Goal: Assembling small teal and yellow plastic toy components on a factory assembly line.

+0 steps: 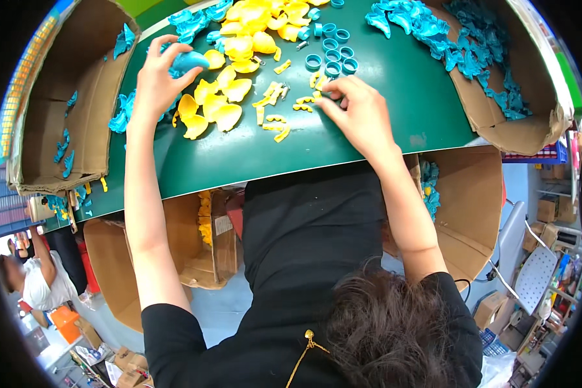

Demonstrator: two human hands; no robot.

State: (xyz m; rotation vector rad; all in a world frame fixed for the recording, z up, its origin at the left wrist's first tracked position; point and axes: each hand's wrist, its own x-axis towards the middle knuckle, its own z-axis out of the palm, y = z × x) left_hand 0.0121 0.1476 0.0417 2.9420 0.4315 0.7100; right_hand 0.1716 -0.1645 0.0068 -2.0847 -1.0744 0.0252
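Left hand [156,76] is stretching far out, fingers curling around a blue shell piece [189,61] above the yellow shells [216,103]. Right hand [359,110] is bending down, fingertips pinching at small yellow clips [278,119] on the green table [381,84]. Cardboard boxes are flanking it: left box [84,97] holding a few blue bits, right box [517,126] piled with them.

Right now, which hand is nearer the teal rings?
Right. The right hand picks at small yellow pieces just below the teal rings; the left hand holds a blue shell far left.
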